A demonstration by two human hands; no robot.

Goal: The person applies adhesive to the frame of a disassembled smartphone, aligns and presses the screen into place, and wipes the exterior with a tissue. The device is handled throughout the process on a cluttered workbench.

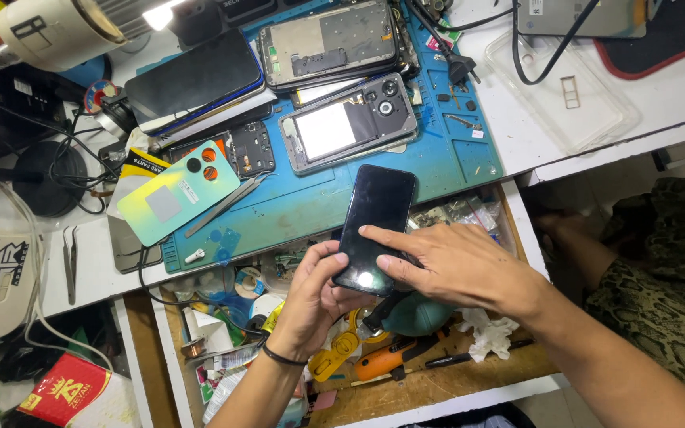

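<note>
My left hand (317,297) grips the lower end of a black smartphone (376,214), thumb on its left edge, screen side up. My right hand (447,265) lies across the phone's lower right side, with the index finger stretched over the dark glass and the thumb pressed near the bottom. The phone is held above an open drawer (406,388), in front of a blue work mat (453,158). A black band circles my left wrist.
On the blue mat lie several opened phone frames (348,123), a green-yellow back cover (176,194) and tweezers (223,206). A dark phone (196,79) rests behind. The drawer holds a teal blower (420,315), orange tools (378,361), tape rolls and tissue (489,333). A lamp (53,32) hangs at upper left.
</note>
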